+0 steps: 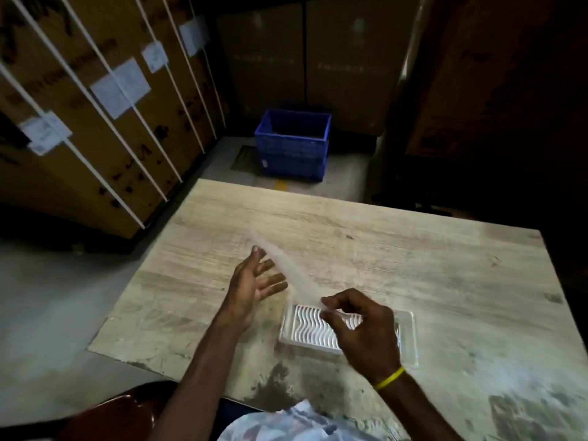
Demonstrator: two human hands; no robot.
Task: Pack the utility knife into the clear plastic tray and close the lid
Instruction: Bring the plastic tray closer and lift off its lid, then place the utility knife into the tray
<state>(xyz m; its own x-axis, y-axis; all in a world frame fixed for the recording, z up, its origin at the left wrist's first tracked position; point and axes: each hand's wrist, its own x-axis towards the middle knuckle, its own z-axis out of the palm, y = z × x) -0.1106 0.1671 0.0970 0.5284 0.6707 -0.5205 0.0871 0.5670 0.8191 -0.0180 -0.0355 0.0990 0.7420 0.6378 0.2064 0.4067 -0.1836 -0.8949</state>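
Cardboard cartons (95, 100) strapped in white bands tower at ten o'clock and a blue crate (294, 144) sits on the floor at twelve, beyond a worn wood-grain bench (366, 237) where a person works bare-handed. Clear plastic tray (405, 338) lies flat on the bench at five o'clock from its centre, its ribbed, wavy floor showing at the left end and the rest hidden under the right hand (366, 332). Lid (294, 275), a thin translucent sheet, slants up from the tray's near-left corner toward eleven o'clock, blurred as if mid-swing. That right hand, with a yellow band (389, 378) at the wrist, has thumb and fingers closed in a pinch on the lid's lower end; the left hand (254, 284) is spread open, fingers apart, just beside the lid's upper half, contact uncertain. No utility knife can be made out; it may be hidden under the right hand, or not yet in the tray. Thin clear plastic of this kind is likely very light, springy and slick, prone to buckling, so edges and corners look the surest places to grip, with a palm steadying the tray against sliding.
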